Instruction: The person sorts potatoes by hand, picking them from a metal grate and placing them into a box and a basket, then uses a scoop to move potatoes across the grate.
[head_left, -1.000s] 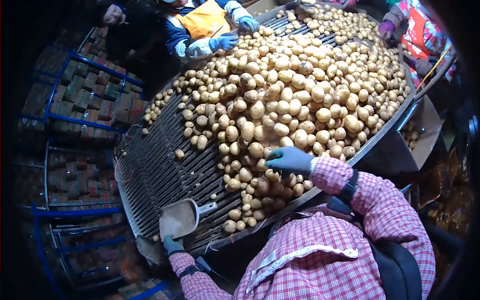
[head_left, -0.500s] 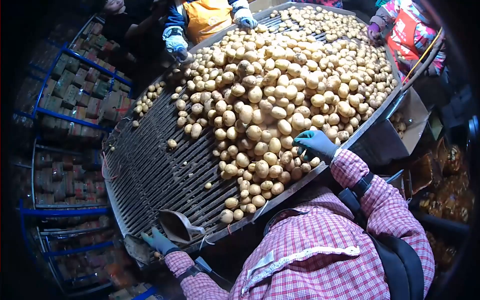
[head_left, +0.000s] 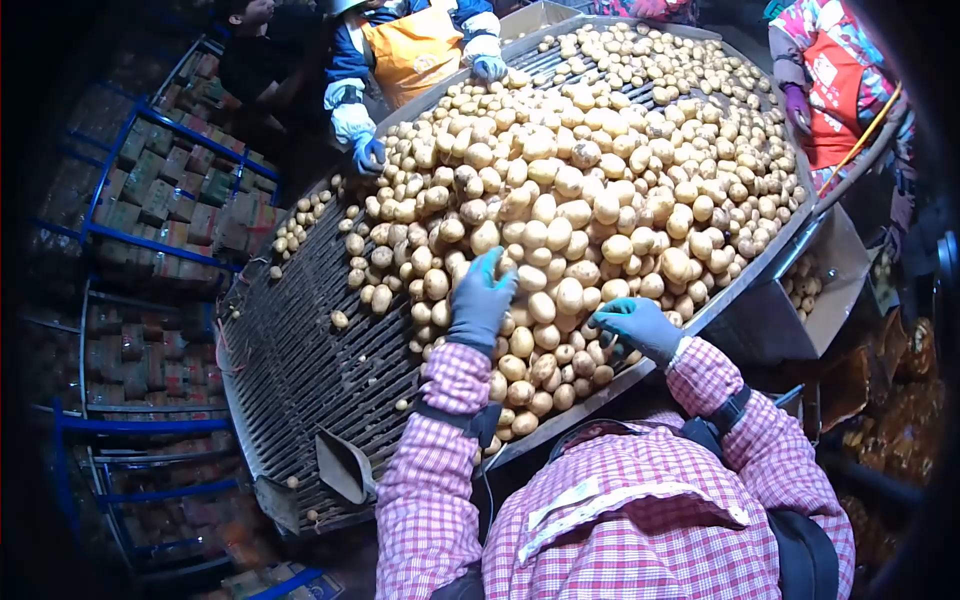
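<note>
Both gloved hands are down on the potatoes (head_left: 560,200): the left hand (head_left: 480,300) lies spread and flat on the heap's near side, gripping nothing, while the right hand (head_left: 637,327) curls over potatoes at the near rim, though whether it holds one I cannot tell. The pile covers the slatted sorting table (head_left: 300,350), a scoop (head_left: 343,466) lies at its near corner, and a co-worker's blue-gloved hand (head_left: 368,153) rests at the far edge.

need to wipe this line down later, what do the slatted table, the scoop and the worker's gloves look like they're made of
Slatted table: dark metal bars, likely steel, dull and soiled. Scoop: looks like grey metal, matte; plastic is possible. Gloves on the left hand and right hand: teal-grey, smooth-looking coated fabric, probably rubber or nitrile.
</note>
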